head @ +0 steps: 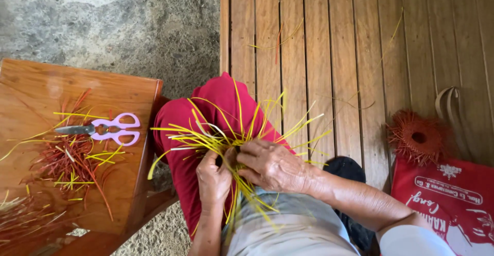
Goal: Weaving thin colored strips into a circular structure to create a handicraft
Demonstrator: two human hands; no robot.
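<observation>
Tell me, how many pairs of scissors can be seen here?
1. The pink-handled scissors lie on the wooden table at left, among red and yellow strip offcuts; more could be hidden under them.

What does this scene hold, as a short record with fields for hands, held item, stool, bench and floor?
Left hand: gripping the yellow strips over the lap
Right hand: closed on the same bundle, touching the left hand
Held item: yellow strips fanning outward, partly woven
Wooden stool: pink-handled scissors among red and yellow offcuts
Slatted bench: red woven round piece beside a red bag
Floor: rough grey concrete
</observation>
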